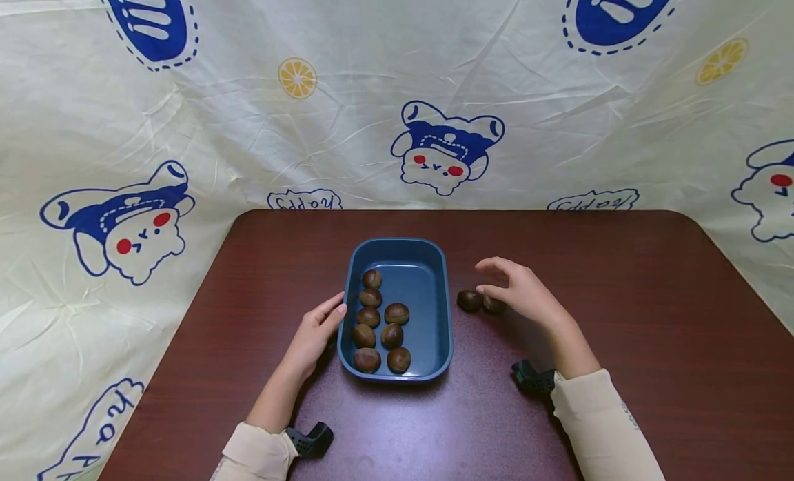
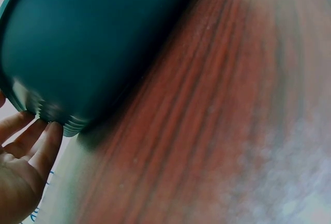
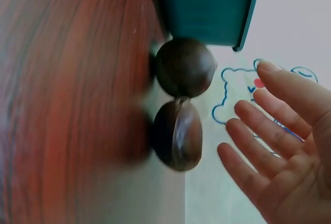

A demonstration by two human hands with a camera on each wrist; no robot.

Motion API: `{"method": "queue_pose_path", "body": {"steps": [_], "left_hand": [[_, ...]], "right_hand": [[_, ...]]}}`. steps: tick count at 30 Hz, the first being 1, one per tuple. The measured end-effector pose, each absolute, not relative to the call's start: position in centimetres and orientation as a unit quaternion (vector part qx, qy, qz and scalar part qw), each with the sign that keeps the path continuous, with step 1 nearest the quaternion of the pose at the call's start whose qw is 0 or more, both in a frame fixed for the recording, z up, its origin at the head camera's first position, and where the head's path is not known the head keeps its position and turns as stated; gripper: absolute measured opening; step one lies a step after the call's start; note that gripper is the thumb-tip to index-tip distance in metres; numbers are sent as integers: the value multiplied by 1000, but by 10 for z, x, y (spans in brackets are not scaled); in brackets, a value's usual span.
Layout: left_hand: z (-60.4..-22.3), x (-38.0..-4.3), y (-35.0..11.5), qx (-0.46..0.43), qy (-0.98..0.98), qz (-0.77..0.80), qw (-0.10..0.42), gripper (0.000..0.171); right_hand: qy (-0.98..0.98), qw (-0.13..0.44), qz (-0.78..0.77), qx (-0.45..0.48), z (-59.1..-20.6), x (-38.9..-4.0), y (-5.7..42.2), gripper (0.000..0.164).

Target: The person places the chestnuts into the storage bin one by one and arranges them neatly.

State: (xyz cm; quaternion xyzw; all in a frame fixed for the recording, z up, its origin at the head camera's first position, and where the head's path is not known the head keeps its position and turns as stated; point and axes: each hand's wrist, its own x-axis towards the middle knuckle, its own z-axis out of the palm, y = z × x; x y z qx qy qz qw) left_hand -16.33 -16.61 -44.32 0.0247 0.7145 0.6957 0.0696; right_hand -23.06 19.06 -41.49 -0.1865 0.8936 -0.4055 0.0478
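Observation:
A blue rectangular tray lies on the table with brown chestnuts in it, several in a column along its left side and 3 in a second column. My left hand rests against the tray's left edge; in the left wrist view its fingertips touch the outer wall. To the right of the tray, two chestnuts lie side by side on the tabletop. Over them hovers my right hand, thumb and fingers spread apart with nothing between them. One of these chestnuts shows a slit in its shell.
The dark reddish-brown table has rounded far corners. Behind and beside it hangs a pale cloth printed with cartoon figures and orange slices. Each wrist wears a black device below a cream sleeve.

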Motion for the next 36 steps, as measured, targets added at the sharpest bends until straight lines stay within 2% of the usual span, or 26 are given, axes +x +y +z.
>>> {"method": "queue_pose_path", "body": {"steps": [10, 19, 27, 36], "left_hand": [[-456, -167, -168, 23, 715, 696, 59, 49], [-450, -167, -168, 16, 712, 699, 70, 46], [-430, -158, -164, 28, 719, 690, 76, 44], [-452, -167, -168, 21, 714, 697, 67, 47]], "right_hand": [[901, 93, -384, -180, -427, -231, 203, 43], [907, 119, -365, -173, -431, -231, 206, 32], [896, 125, -385, -182, -434, -234, 209, 23], [881, 110, -419, -191, -431, -234, 212, 16]]}}
